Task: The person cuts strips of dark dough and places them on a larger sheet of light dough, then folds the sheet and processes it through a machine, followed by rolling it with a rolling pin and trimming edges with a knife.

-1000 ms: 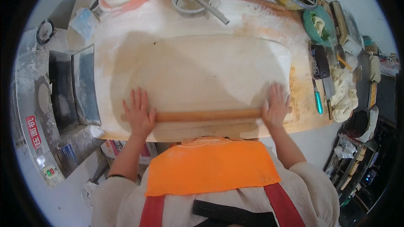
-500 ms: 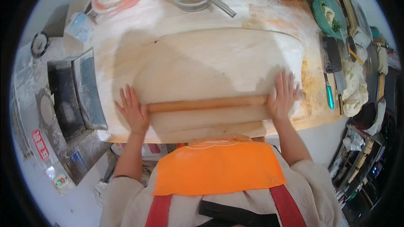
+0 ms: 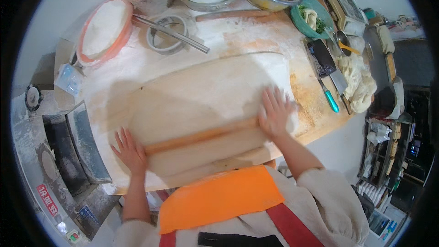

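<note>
A wide, thin sheet of dough (image 3: 201, 89) covers much of the floured wooden table (image 3: 315, 119). Across its near part lies a wooden rolling pin (image 3: 203, 137), slanting up toward the right. My left hand (image 3: 131, 152) rests at the pin's left end, fingers spread. At the other end my right hand (image 3: 275, 115) lies flat over the pin and hides its tip; its outstretched fingers are slightly blurred. Neither hand wraps round the pin.
Behind the dough stand a pink basin of flour (image 3: 104, 29), a grey ring (image 3: 155, 41) with a metal rod (image 3: 183, 39) across it, and metal bowls (image 3: 208, 7). At right are a green bowl (image 3: 311, 16), a turquoise-handled knife (image 3: 330, 100) and dough pieces (image 3: 361, 87). A floury machine (image 3: 68, 151) stands left.
My view has turned, so the table appears tilted and shifted left. Both hands remain at the ends of the rolling pin, which still lies on the near part of the dough.
</note>
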`<state>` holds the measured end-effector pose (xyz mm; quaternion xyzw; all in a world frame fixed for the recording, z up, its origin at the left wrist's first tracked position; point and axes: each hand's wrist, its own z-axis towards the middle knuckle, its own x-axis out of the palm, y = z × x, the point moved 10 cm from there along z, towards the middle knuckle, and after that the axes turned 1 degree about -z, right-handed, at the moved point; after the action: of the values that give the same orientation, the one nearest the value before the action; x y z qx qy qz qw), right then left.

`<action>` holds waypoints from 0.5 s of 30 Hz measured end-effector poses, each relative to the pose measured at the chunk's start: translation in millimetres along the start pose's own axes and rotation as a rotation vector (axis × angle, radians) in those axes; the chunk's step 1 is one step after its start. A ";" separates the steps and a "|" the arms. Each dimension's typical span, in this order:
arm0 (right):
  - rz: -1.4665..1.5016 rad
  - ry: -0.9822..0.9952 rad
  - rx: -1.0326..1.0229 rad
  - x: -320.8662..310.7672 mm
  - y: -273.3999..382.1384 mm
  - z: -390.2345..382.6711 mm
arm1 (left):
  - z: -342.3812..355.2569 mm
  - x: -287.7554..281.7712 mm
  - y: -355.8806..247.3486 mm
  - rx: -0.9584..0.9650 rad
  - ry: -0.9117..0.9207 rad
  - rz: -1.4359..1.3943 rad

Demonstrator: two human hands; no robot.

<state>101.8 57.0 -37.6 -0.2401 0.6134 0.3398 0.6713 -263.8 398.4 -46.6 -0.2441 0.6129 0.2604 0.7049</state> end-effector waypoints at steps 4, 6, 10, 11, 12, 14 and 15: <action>-0.011 -0.185 -0.003 -25.3 2.9 109.6 | 95.3 -27.7 -9.9 -0.043 -0.153 0.032; 0.090 -0.160 -0.032 -28.0 5.7 83.3 | 69.3 -28.9 -16.4 -0.105 -0.158 -0.143; 0.194 -0.026 0.057 -2.9 14.4 9.0 | 10.7 -9.1 -36.2 -0.076 -0.084 -0.165; 0.184 -0.029 0.030 -1.2 17.2 24.3 | 7.1 -8.1 -38.4 -0.030 -0.089 -0.114; 0.170 -0.031 0.001 -1.7 18.1 45.2 | 27.5 -2.0 -34.3 -0.004 -0.039 -0.058; 0.070 -0.008 -0.070 -2.4 23.9 114.8 | 97.9 0.1 -29.2 0.028 -0.027 -0.031; 0.093 -0.074 -0.064 -8.1 23.7 145.7 | 131.0 -0.6 -28.6 0.034 -0.068 -0.062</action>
<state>180.1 178.9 -8.1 -0.2197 0.5875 0.3987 0.6691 -148.3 463.9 -28.3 -0.2420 0.5851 0.2364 0.7371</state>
